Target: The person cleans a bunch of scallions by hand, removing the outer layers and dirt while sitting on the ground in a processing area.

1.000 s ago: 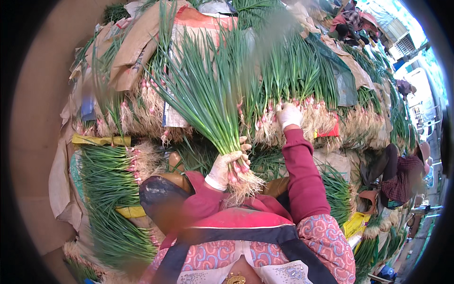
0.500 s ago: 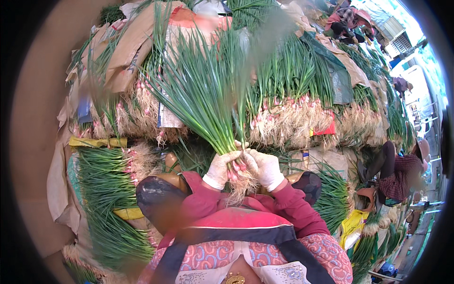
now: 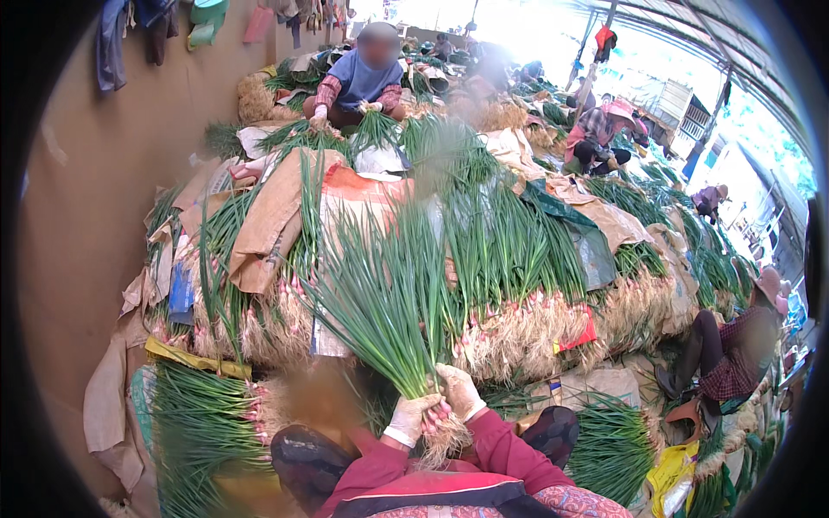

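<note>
A large bunch of spring onions (image 3: 389, 324) stands tilted in front of me, its long green leaves fanning away and its pink bulbs and pale roots pointing toward my lap. My left hand (image 3: 411, 418), in a white glove, wraps around the bunch just above the bulbs. On the other side my right hand (image 3: 460, 390), also gloved, is closed against the stems a little higher, its fingertips partly hidden. Beyond the bunch lies a thick row of spring onions (image 3: 509, 250) with their roots facing me.
More spring onions (image 3: 203, 414) lie stacked at my left and a further pile (image 3: 611, 449) at my right. Brown sacking (image 3: 281, 211) covers part of the far row. A person (image 3: 367, 78) works opposite; another person (image 3: 730, 345) sits at the right. A wall (image 3: 73, 233) runs along the left.
My view has tilted up, so the far workers and roof now show and my hands sit lower in the picture. Both hands still hold the bunch; the right has shifted slightly up the stems.
</note>
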